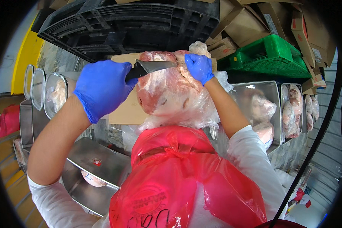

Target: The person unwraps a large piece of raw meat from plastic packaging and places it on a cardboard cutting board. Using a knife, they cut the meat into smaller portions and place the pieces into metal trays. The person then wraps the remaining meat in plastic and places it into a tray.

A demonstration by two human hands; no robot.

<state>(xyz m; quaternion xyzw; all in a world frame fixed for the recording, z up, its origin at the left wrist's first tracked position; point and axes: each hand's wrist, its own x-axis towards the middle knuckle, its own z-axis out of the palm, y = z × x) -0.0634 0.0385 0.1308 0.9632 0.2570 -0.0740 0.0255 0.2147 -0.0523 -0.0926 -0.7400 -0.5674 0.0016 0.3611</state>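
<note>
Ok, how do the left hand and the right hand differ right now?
The left hand grips a black-handled knife; the right hand shows no tool. The left hand is off to the left of the meat, while the right hand is curled closed at its far right part, its exact hold hidden. The left hand looks larger in this view than the right hand. Both wear blue gloves.

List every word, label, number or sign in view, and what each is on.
Red plastic apron: round dark print and black handwriting; I won't copy wording.
Metal tray, lower left: red sticker, too small to read.
Pale wrapped piece below it: blue marking, too blurred.
Cardboard box, upper right: pale label, too small.
</note>
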